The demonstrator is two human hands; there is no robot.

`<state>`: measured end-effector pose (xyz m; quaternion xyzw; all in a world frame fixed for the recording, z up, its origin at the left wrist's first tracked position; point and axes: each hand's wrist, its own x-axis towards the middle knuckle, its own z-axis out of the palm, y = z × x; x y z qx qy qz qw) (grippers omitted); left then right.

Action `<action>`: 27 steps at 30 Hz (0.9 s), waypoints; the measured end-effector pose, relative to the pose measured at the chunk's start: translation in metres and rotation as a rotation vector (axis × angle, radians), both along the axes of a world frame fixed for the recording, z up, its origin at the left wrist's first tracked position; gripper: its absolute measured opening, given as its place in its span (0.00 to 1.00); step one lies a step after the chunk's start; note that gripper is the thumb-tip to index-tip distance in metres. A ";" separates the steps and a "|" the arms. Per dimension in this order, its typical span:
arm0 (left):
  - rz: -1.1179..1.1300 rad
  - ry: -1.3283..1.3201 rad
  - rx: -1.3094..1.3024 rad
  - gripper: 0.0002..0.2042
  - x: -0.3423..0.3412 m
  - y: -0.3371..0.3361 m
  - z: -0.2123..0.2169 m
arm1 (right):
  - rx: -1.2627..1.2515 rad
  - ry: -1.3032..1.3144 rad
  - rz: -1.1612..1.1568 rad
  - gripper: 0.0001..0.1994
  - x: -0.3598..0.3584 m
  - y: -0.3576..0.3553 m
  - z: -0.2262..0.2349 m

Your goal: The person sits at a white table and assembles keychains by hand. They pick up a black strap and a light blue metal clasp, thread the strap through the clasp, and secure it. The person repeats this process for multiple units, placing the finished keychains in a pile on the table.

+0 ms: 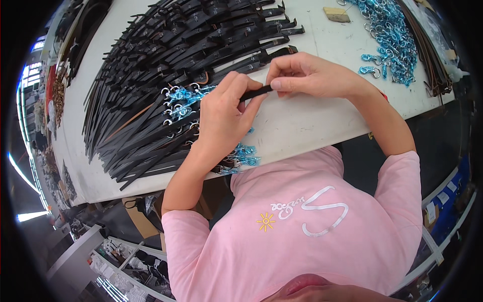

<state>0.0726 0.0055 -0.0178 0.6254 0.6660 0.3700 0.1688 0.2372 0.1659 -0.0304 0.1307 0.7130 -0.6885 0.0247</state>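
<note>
Strap [259, 92]: one, black, here at twelve o'clock!
Strap pile [146, 63]: eleven o'clock, too many to count.
Wooden block [336, 14]: just one, at one o'clock.
Left hand [224, 108]: fingers nearly closed, pinching the strap.
Right hand [307, 75]: thumb and forefinger pinching its right end.

Strap pile [176, 45] left on the table [322, 113], clasp heap [390, 40] right (block [336, 15] between them)
</note>
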 end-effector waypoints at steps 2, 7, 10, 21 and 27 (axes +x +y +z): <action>-0.041 0.027 -0.009 0.09 0.004 -0.003 0.007 | 0.002 -0.020 0.066 0.11 -0.002 -0.003 0.002; -0.104 0.104 0.029 0.09 0.003 -0.023 0.010 | 0.289 0.107 0.003 0.06 -0.001 -0.032 0.013; -0.085 0.289 0.051 0.09 -0.001 -0.043 0.019 | 0.601 0.197 -0.086 0.05 -0.005 -0.064 0.020; 0.880 0.612 0.345 0.16 -0.167 -0.175 0.091 | 0.720 0.574 -0.254 0.07 -0.109 -0.092 0.084; 0.882 0.594 0.060 0.18 -0.220 -0.191 -0.012 | 1.151 0.530 0.039 0.23 -0.120 -0.098 0.019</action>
